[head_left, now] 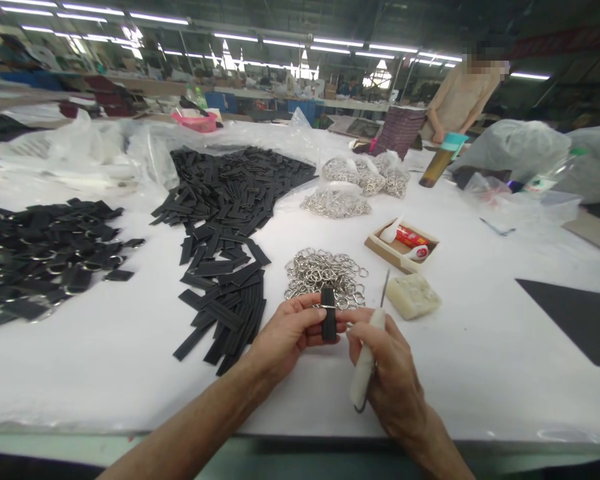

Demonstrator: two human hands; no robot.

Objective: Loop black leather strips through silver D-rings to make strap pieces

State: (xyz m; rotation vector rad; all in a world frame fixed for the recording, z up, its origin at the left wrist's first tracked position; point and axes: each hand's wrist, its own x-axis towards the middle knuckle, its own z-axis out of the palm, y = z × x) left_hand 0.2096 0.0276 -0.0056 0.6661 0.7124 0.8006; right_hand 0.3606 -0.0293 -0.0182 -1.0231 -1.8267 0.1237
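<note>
My left hand point(285, 337) pinches a folded black strap piece point(329, 319) with a metal ring at its top, just in front of a pile of metal D-rings point(325, 272). My right hand point(387, 363) touches the strap's right side with its fingertips while gripping a white-handled tool point(365, 363) whose thin metal tip points up past a pale waxy block point(413, 295). Loose black strap pieces point(225, 293) lie in a long heap to the left of my hands.
A heap of finished black pieces with rings point(40, 257) lies far left. Bags of rings point(353, 183), a cardboard tray with glue tubes point(403, 243) and a bottle point(443, 160) stand behind. A dark sheet point(580, 320) lies right. Another person point(463, 93) stands at the far end.
</note>
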